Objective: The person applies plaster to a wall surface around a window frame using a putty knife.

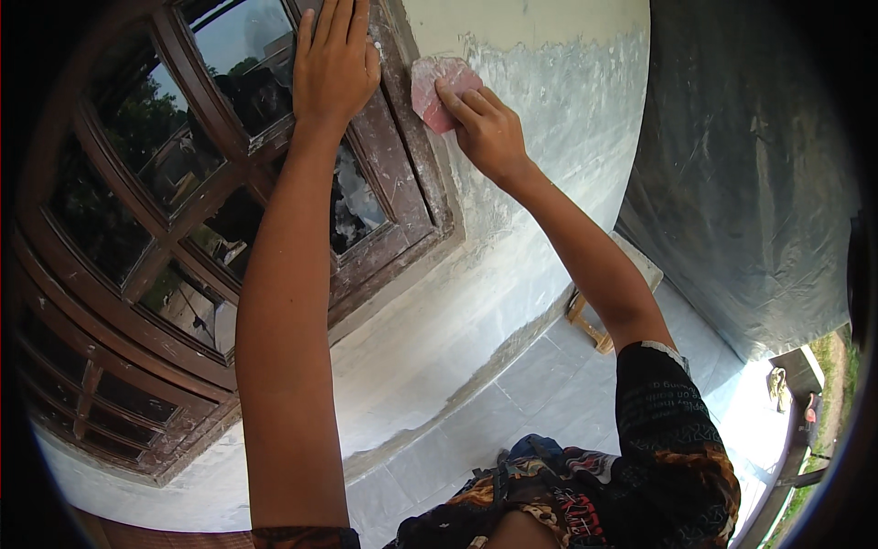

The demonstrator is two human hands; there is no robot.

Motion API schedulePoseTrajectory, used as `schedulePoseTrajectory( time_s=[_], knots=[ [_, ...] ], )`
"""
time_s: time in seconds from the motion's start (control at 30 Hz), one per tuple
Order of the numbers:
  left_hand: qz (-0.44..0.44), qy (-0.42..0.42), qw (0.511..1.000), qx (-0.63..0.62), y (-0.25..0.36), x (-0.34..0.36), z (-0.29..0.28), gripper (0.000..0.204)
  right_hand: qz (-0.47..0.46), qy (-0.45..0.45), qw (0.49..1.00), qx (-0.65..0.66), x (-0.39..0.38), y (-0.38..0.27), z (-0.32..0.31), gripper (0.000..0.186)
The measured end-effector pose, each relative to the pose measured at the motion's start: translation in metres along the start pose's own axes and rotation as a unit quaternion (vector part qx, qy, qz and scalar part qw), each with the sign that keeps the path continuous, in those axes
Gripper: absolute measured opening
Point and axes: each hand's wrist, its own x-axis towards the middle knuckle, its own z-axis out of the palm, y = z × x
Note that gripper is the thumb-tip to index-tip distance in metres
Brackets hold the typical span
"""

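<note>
My left hand lies flat on the brown wooden window frame, its fingers stretched out toward the top and holding nothing. In my right hand is a dusty pink piece of sandpaper, pinched by the thumb and fingers. The flat piece, with angular edges, rests against the wall just right of the frame. Plaster there is patchy, pale cream above and grey-white below, with a rough strip along the frame. White specks and smears mark the wood.
Glass panes fill the window on the left. A dark plastic sheet hangs at the right. Below, grey floor tiles meet the wall, and a small wooden stand is partly behind my right arm.
</note>
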Motion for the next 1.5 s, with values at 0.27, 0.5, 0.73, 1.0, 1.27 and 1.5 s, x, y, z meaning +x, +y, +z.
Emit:
schedulePoseTrajectory(
  time_s=[0.27, 0.5, 0.73, 1.0, 1.27, 1.5],
  knots=[
    [-0.009, -0.013, 1.000, 0.005, 0.004, 0.003, -0.004, 0.057, 0.081, 0.034, 0.996, 0.004, 0.028, -0.013, -0.030, 0.059],
    [0.000, 0.006, 1.000, -0.017, 0.000, -0.001, 0.001, 0.053, 0.091, -0.047, 0.995, -0.014, -0.006, -0.029, -0.006, 0.060],
    [0.008, 0.001, 1.000, -0.004, 0.000, 0.000, 0.001, 0.053, 0.258, -0.063, 0.936, 0.232, -0.016, -0.057, -0.057, 0.056],
    [-0.002, -0.003, 1.000, -0.017, 0.003, 0.004, -0.002, 0.055, 0.130, -0.028, 0.991, 0.017, 0.011, -0.010, -0.017, 0.048],
    [0.001, -0.001, 1.000, 0.003, 0.003, 0.002, -0.004, 0.055, 0.181, -0.020, 0.975, 0.128, -0.007, -0.060, -0.037, 0.052],
    [0.000, -0.002, 1.000, -0.011, 0.003, 0.002, -0.002, 0.055, 0.155, -0.029, 0.987, -0.005, 0.004, -0.028, -0.003, 0.045]
  ],
)
